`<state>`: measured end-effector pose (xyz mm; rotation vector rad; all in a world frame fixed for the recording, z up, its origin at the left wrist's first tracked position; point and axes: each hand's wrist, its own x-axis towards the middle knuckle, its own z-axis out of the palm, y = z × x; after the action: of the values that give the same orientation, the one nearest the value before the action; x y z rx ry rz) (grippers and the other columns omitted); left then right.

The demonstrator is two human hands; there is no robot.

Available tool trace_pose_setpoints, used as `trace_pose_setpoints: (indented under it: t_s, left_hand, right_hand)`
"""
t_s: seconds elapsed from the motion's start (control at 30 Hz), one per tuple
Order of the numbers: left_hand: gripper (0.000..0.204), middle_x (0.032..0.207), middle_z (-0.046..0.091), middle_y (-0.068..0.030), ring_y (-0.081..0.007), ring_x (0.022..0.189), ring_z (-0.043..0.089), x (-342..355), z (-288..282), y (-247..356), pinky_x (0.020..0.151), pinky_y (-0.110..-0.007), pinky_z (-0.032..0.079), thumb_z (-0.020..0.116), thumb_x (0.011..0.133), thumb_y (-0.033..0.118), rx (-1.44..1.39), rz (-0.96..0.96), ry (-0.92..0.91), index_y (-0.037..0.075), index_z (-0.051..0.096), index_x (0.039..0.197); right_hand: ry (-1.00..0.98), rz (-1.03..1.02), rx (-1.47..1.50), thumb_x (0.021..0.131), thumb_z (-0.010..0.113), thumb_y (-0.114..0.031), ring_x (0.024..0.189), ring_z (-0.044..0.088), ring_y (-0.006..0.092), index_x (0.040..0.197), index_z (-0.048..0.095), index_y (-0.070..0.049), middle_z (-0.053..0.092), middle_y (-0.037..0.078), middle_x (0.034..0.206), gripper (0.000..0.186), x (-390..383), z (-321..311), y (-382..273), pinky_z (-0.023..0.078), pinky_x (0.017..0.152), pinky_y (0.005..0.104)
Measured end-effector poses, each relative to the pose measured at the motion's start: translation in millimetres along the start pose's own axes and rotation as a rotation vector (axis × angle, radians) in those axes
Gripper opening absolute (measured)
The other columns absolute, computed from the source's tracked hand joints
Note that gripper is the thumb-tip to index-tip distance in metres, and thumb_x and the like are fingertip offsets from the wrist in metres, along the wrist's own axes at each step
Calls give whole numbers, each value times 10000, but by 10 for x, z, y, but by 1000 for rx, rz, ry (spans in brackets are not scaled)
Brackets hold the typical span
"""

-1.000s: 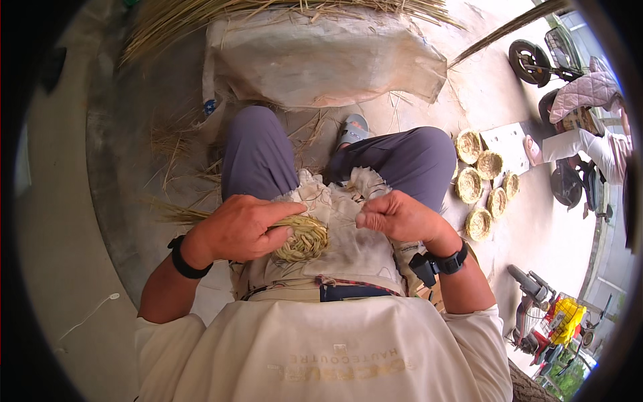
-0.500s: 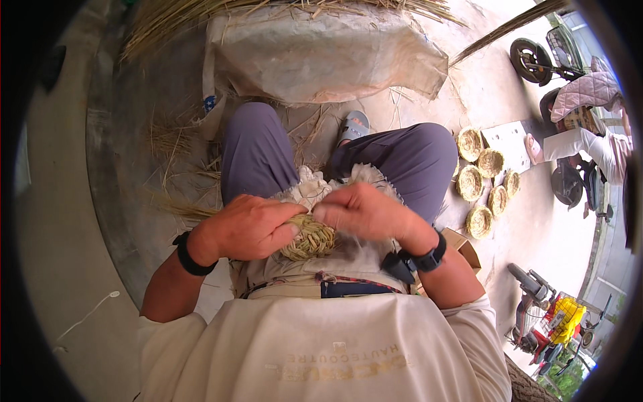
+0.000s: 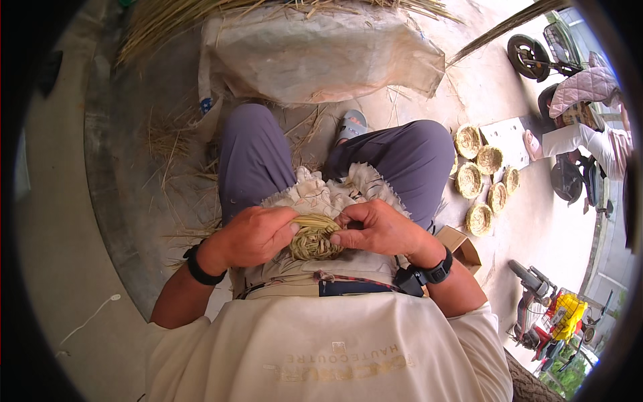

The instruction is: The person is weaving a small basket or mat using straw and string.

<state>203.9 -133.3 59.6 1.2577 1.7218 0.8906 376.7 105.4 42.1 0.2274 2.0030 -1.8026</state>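
A small round coiled straw piece [image 3: 309, 240] rests over the frayed cream cloth [image 3: 301, 185] on my lap. My left hand [image 3: 265, 236] grips a bundle of loose straw strands at the upper left of the coil, fingers closed. On the coil's right side my right hand [image 3: 376, 229] pinches the rim with thumb and bent fingers; exactly which strands it holds is too small to make out.
Several small straw baskets [image 3: 478, 220] lie on the floor at the right, with a cardboard box [image 3: 465, 248] below them. Straw [image 3: 154, 30] tops a sheeted pile [image 3: 321, 57] ahead. Another person [image 3: 580, 143] sits at the right, near parked two-wheelers [image 3: 524, 52].
My right hand has moved in from the right, away from the coil earlier, to grip its rim. The coil and my left hand have shifted slightly right.
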Motion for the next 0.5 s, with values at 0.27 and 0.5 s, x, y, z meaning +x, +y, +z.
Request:
trace_pose_setpoints:
  t_s: [0.27, 0.5]
  left_hand:
    - [160, 819, 650, -248, -487, 794, 644, 215, 47, 128, 673, -539, 493, 601, 1035, 158, 86, 62, -67, 7, 598, 981]
    - [204, 799, 654, -247, -475, 773, 662, 211, -11, 32, 653, -511, 501, 596, 1050, 189, 25, 55, -73, 1, 603, 970]
  right_hand:
    - [108, -219, 1224, 1116, 591, -259, 866, 675, 148, 1212, 703, -4, 728, 38, 928, 294, 192, -247, -24, 554, 809, 339]
    - [-171, -808, -83, 1119, 561, -177, 1161, 681, 342, 1270, 654, 5, 707, 158, 1191, 255, 155, 253, -501, 543, 1028, 447]
